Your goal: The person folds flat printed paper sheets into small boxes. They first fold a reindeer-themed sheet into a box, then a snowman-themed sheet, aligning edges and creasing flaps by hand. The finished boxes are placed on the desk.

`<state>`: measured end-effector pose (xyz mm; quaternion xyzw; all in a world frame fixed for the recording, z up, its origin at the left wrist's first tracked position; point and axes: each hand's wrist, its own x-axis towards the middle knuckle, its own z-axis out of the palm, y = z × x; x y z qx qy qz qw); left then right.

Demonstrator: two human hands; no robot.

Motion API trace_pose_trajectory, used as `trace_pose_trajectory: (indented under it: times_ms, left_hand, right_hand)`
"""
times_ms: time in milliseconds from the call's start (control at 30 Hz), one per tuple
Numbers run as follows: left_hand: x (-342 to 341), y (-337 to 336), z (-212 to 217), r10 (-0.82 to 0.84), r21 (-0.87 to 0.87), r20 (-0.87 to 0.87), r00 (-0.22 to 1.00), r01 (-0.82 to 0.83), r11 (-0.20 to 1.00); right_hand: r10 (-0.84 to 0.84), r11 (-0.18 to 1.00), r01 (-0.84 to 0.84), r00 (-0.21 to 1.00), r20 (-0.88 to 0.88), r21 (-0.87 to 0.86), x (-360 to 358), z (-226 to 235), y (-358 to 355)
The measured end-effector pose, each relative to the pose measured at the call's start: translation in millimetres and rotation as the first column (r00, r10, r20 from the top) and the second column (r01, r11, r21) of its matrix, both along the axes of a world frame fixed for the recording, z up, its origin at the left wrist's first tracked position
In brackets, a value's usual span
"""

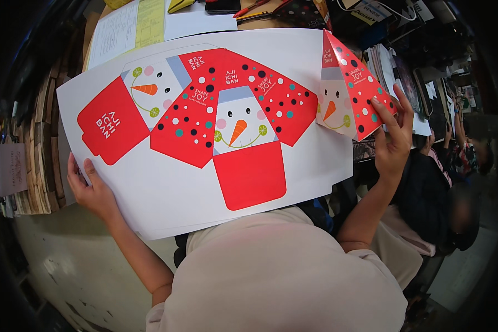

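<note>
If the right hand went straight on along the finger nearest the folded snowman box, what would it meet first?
The folded snowman box: that finger of the right hand appears to touch its red dotted side, though exact contact is hard to judge.

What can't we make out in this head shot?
- Far sides of the box: head view, hidden by its near sides.
- Underside of the sheet: head view, hidden by its printed top.
- Rest of the dark flat item: head view, cut off by the top edge.
</note>
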<state>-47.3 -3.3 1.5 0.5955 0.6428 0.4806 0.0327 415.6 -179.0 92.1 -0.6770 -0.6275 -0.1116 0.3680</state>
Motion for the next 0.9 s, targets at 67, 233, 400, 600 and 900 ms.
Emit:
trace_pose_trajectory:
  times_ms: [67,233,400,600,900]
  left_hand:
    - [1.4,-0.5,-2.4,0.001,0.018,0.071,0.997,-0.002,1.000]
    - [2.0,-2.9,-1.2,0.014,0.023,0.036,0.999,-0.015,1.000]
    - [3.1,-3.1,-1.8,0.005,0.031,0.047,0.999,-0.006,0.999]
    - [1.5,-3.2,-1.4,-0.007,0.042,0.030,1.000,0.006,0.999]
    - [0.7,-2.1,-1.7,-0.007,0.045,0.022,1.000,0.006,0.999]
  right_hand:
    - [0.006,1.000,-0.005,0.999,0.036,-0.007,0.0,0.9,1.1]
    - [0.003,1.000,-0.005,0.996,0.091,0.031,-2.9,3.9,0.9]
    - [-0.013,0.997,-0.002,0.983,0.186,0.081,-7.4,9.3,0.0]
    - [-0.031,0.994,0.008,0.977,0.210,0.109,-12.0,11.1,2.1]
    - [-0.029,0.995,0.008,0.978,0.207,0.099,-12.3,11.3,1.8]
